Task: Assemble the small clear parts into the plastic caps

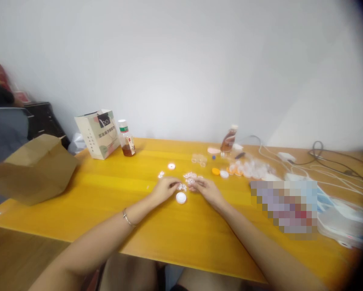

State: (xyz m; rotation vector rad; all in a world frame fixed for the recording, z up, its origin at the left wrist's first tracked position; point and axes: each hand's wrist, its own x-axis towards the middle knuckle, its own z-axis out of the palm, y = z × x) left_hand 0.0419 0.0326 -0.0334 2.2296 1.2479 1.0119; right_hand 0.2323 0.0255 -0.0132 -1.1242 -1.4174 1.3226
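Note:
Both my hands rest on a yellow wooden table [114, 202], fingertips meeting over a small pile of white lacy pieces [189, 176]. My left hand [164, 188], with a thin bracelet on its wrist, has its fingers curled and pinches one white piece [181, 187]. My right hand [206, 189] is also curled, its fingertips on the pile. A round white cap [181, 197] lies just in front of my hands. Another white ring [171, 166] and a small white piece [161, 174] lie a little farther back.
A paper gift bag [98, 133] and a small bottle of brown liquid [126, 139] stand at the back left, a brown paper bag [32, 167] at the left edge. Back right: a tilted bottle [228, 140], orange and white caps [220, 172], clear plastic cups [254, 167], cables [320, 161].

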